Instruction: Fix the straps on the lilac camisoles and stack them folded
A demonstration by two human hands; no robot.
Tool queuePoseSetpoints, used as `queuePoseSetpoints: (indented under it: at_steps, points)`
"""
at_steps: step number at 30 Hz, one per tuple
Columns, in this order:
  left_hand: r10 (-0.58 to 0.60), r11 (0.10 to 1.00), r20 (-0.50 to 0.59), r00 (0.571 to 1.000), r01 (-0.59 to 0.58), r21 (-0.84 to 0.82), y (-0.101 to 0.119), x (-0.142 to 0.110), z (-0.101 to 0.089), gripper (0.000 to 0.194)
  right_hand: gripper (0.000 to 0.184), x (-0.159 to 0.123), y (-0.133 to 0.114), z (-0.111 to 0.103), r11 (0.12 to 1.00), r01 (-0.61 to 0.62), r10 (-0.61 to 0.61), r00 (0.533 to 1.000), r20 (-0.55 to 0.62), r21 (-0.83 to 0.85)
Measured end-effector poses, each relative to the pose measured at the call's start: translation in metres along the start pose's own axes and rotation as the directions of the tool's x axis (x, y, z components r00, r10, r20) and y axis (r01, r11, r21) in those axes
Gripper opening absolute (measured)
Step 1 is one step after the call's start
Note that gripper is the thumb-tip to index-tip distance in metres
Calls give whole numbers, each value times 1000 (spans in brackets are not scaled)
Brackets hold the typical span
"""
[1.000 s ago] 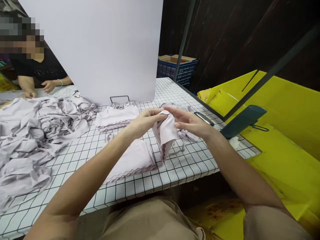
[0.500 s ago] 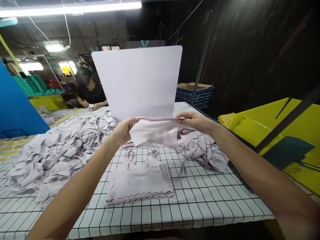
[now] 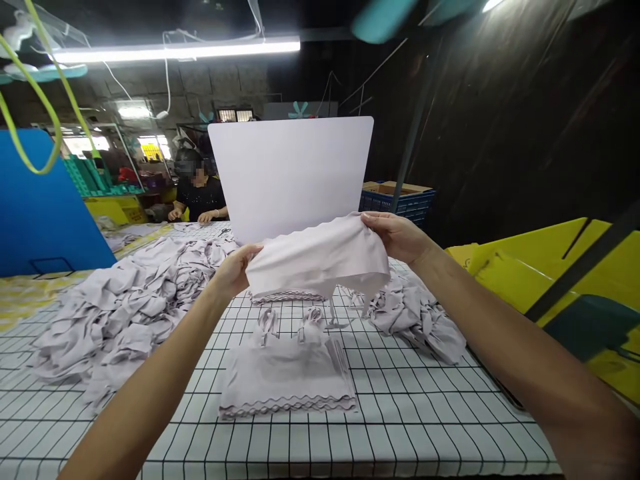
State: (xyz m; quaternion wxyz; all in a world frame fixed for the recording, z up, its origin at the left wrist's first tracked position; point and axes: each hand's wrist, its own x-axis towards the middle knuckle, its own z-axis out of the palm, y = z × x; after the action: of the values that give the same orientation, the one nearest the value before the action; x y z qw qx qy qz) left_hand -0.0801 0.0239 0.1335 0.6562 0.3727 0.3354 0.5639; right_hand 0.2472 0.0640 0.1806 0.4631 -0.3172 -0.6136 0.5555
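Note:
Stretched between my hands is a pale lilac camisole top (image 3: 317,257) with a wavy edge along its upper side; thin straps dangle below it. My left hand (image 3: 237,270) pinches its left end, and my right hand (image 3: 395,233) pinches the upper right corner. Beneath, on the table, lies a neat stack of folded camisoles (image 3: 287,377), their straps pointing away from me and wavy hems toward me. Partly hidden behind the held top is another flat stack (image 3: 287,297) with wavy edges.
A large loose heap of pale garments (image 3: 140,287) covers the left of the checked tablecloth (image 3: 400,427); a smaller pile (image 3: 420,317) lies right. A white board (image 3: 295,177) stands behind, a blue board (image 3: 45,207) at left. Yellow bins (image 3: 540,260) flank the right edge. A co-worker (image 3: 200,197) sits across.
The camisole has been opened out and tilted, its right end raised, its straps now hanging below. My right hand has moved up slightly. The view has tilted up; the co-worker's hands have moved apart.

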Motion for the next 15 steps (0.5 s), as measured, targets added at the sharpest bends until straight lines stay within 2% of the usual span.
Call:
queuePoseSetpoints:
  at_steps: [4, 6, 8, 10, 13, 15]
  points:
    - [143, 980, -1, 990, -141, -139, 9, -5, -6, 12, 32, 3, -7, 7, 1000, -6, 5, 999, 34, 21]
    - [231, 949, -35, 972, -233, -214, 13, -10, -5, 13, 37, 5, -7, 9, 998, -50, 51, 998, 27, -24]
    - [290, 932, -39, 956, -291, -214, 17, -14, 0, 15, 42, 9, -6, 11, 992, -87, 89, 996, 21, -95]
    - [307, 941, 34, 951, -298, -159, 21, -17, 7, 15, 46, 13, -5, 12, 980, -118, 127, 991, 49, -160]
    - [298, 954, 203, 933, -295, -43, 31, -14, 12, 11, 46, 16, -7, 16, 978, -115, 132, 987, 91, -173]
    - [197, 963, 279, 940, -239, 123, 35, -9, 12, 11, 44, 17, -11, 25, 988, -67, 78, 994, 73, -141]
